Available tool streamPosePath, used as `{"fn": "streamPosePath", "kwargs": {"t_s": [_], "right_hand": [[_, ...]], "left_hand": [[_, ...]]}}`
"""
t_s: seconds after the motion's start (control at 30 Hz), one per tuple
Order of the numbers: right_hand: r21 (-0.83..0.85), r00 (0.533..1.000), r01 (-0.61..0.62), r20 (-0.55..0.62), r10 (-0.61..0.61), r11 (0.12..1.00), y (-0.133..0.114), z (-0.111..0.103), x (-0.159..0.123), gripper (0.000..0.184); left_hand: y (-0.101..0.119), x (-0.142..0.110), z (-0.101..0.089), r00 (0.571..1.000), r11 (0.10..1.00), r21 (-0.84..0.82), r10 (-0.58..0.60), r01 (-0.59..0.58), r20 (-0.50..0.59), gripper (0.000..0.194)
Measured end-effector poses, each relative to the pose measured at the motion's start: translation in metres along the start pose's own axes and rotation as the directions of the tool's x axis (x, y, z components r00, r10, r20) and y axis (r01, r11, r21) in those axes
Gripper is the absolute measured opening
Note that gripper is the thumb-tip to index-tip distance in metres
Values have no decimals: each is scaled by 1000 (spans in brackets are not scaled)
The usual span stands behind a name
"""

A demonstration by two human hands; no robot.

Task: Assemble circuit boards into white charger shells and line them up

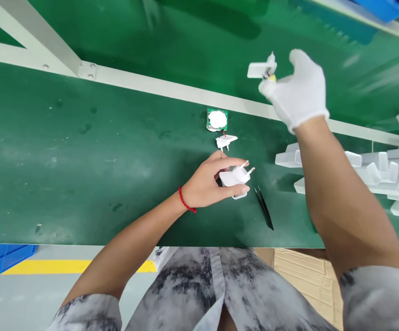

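Note:
My left hand [208, 181], bare with a red bracelet, grips a white plug housing [236, 176] between thumb and fingers; its two metal pins point up and right. In the air beyond the white bar, my right hand [298, 89] wears a white glove and holds a small white plug part [259, 70] at its fingertips. That part has a yellow bit beside the glove; slight blur hides the exact grip. Above my left hand lies a green circuit board [217, 119] with a white disc on it. A red wire runs from it to a white two-pin plug piece [225, 141].
Black tweezers [264, 209] lie on the green table [82, 174] right of my left hand. Several white housings [389, 172] are piled at the right, partly behind my right forearm. A white metal bar [172, 89] crosses the table; blue bins [6, 259] show at the edges.

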State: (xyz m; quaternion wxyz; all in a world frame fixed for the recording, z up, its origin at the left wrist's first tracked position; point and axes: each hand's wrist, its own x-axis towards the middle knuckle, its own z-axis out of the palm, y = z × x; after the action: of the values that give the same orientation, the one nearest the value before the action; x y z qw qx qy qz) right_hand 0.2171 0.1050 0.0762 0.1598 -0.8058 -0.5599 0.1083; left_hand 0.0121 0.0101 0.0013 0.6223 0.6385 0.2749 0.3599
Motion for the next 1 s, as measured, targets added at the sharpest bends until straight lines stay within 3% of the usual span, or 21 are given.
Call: {"fn": "streamPosePath", "kwargs": {"t_s": [0.1, 0.23, 0.33, 0.4, 0.5, 0.6, 0.77, 0.9, 1.0], "right_hand": [[-82, 999, 16, 40, -12, 997, 14, -8, -58, 58], [-212, 987, 71, 155, -38, 975, 40, 11, -102, 64], [-144, 968, 220, 157, -197, 965, 52, 19, -118, 66], [-11, 965, 244, 103, -241, 970, 55, 17, -133, 60], [275, 981, 162, 55, -184, 948, 54, 15, -163, 56], [497, 979, 16, 169, -115, 868, 50, 26, -188, 61], [674, 969, -109, 236, -74, 730, 44, 51, -194, 53], [794, 959, -215, 282, -31, 569, 41, 53, -192, 44], [778, 964, -204, 264, -15, 594, 39, 52, -194, 39]], "left_hand": [[4, 1, -2, 996, 996, -33, -82, 83, 23, 36], [9, 1, -9, 982, 985, -93, -132, 145, 132, 29], [13, 0, -15, 967, 983, -60, -156, 171, 203, 26], [16, -1, -16, 967, 988, -6, -149, 153, 207, 25], [16, -2, -16, 970, 994, 49, -110, 102, 216, 24], [13, -2, -16, 974, 997, 78, -33, 16, 226, 25], [8, -3, -15, 968, 990, 111, 53, -82, 246, 25], [4, -4, -14, 961, 977, 150, 111, -153, 255, 25], [2, -5, -13, 963, 976, 160, 107, -150, 247, 26]]}}
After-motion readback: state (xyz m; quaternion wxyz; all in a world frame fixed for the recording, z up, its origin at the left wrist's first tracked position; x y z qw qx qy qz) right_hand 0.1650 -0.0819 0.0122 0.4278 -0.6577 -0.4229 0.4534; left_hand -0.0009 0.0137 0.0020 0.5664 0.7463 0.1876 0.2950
